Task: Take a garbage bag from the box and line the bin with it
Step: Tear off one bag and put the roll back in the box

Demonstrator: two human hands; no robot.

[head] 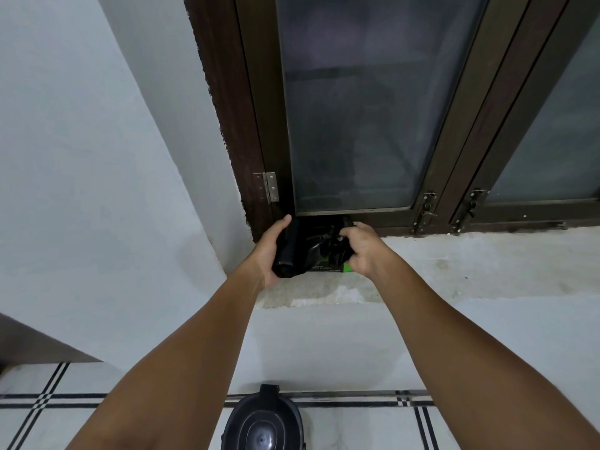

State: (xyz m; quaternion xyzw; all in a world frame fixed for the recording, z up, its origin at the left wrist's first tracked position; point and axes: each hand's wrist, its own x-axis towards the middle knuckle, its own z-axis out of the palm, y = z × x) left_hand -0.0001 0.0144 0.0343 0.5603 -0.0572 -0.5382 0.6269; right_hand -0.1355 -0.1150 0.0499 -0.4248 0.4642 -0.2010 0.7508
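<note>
Showing an early stage of the task, the head view looks down along two bare forearms stretched to a concrete window ledge [454,264] below a dark-framed window [357,125]. Left hand [271,251]: curled around a black roll of garbage bags [287,254], thumb over its upper end, palm under its lower end. Right hand [358,251]: fingers closed on a crumpled length of black film, the garbage bag [334,246], which runs from the roll across to that hand and appears not yet torn free, though the join is hard to make out. Box [337,267]: a green and black carton on the ledge, directly behind and below both hands, mostly hidden by them; only its lower right corner shows clearly. Bin [263,423]: a dark, round container on the tiled floor [130,427] at the bottom edge of the view, between the forearms and well apart from the ledge; its interior looks bare, with no liner visible. Judged progress: the roll is out of the box and one bag is being drawn off. Remaining: separating the bag, opening it, lowering it into the bin, and folding its mouth over the rim.
</note>
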